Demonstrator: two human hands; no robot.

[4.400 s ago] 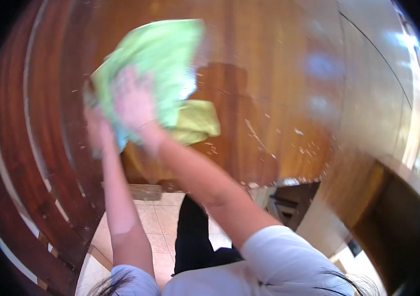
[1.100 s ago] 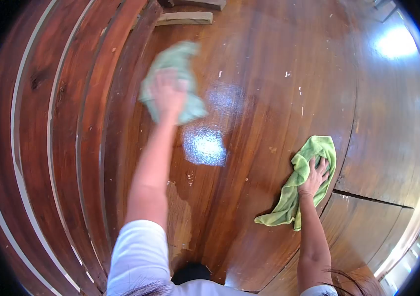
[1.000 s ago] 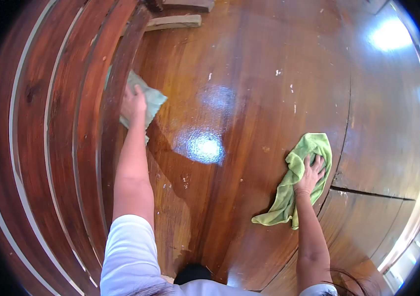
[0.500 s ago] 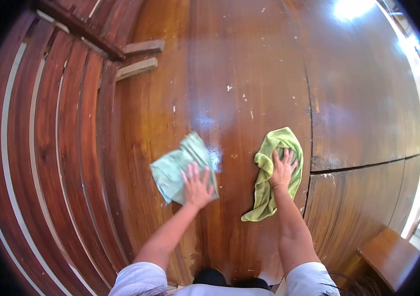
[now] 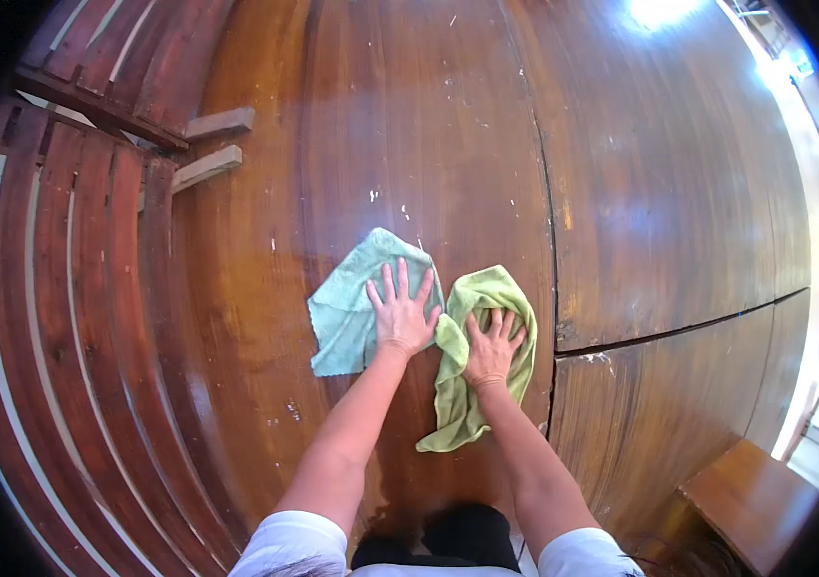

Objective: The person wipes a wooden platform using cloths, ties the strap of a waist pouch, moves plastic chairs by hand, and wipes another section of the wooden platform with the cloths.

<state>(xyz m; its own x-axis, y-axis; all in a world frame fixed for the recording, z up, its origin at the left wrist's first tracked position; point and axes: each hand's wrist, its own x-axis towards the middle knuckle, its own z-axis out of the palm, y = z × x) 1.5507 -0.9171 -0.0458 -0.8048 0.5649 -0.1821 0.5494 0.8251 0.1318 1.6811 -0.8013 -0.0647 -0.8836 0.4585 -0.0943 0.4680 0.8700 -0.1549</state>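
So, both hands are palm down on cloths on a brown wooden tabletop [image 5: 409,125]. The left hand [image 5: 403,310] has its fingers spread wide over the right side of a pale blue-green cloth [image 5: 342,322]; most of the cloth sticks out toward the tabletop's left edge, plus a bit past the fingertips. The right hand [image 5: 492,354] is spread too, just less wide, sitting on a yellow-green cloth [image 5: 453,373]. That one bunches up around the hand on both sides and past the fingertips, with a tail pointing toward the near edge. The cloths are side by side, so close by the left thumb I can't tell if they touch. Red-brown slats [image 5: 126,260] run along the tabletop's left edge.
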